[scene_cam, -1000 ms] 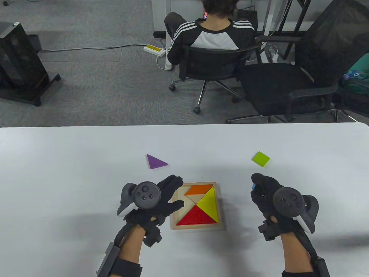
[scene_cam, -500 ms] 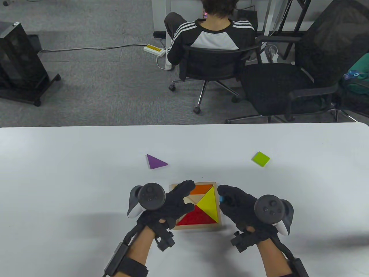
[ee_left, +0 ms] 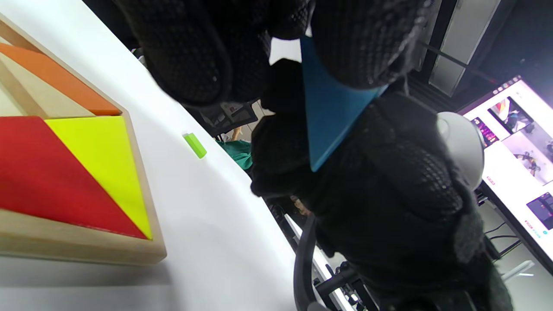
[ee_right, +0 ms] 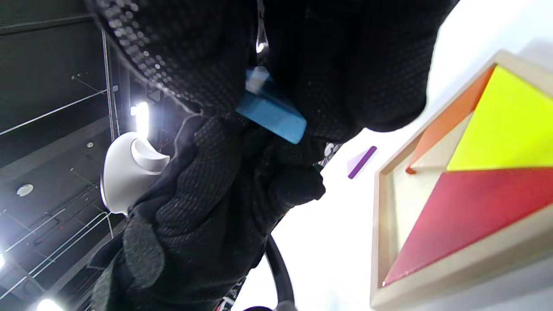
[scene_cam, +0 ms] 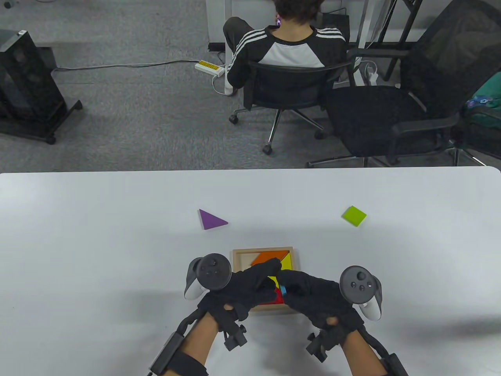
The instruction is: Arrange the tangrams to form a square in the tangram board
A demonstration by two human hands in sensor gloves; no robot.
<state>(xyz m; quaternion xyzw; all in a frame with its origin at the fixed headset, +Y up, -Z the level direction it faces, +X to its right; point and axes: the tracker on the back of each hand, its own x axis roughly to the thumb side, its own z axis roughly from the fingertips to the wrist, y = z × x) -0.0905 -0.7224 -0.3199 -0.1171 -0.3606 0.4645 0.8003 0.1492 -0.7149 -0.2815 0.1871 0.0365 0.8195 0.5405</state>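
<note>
Both hands (scene_cam: 274, 288) now over board (scene_cam: 240, 253)

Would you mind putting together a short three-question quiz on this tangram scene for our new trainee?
1. True or false: the purple triangle already lies inside the tangram board.
2. Which piece is held between the left hand and the right hand? A) blue triangle B) green square C) orange piece
3. Fill in: the large triangle beside the yellow triangle in the board is ____.

Key
1. False; it lies on the table, beyond the board.
2. A
3. The red triangle.
</note>
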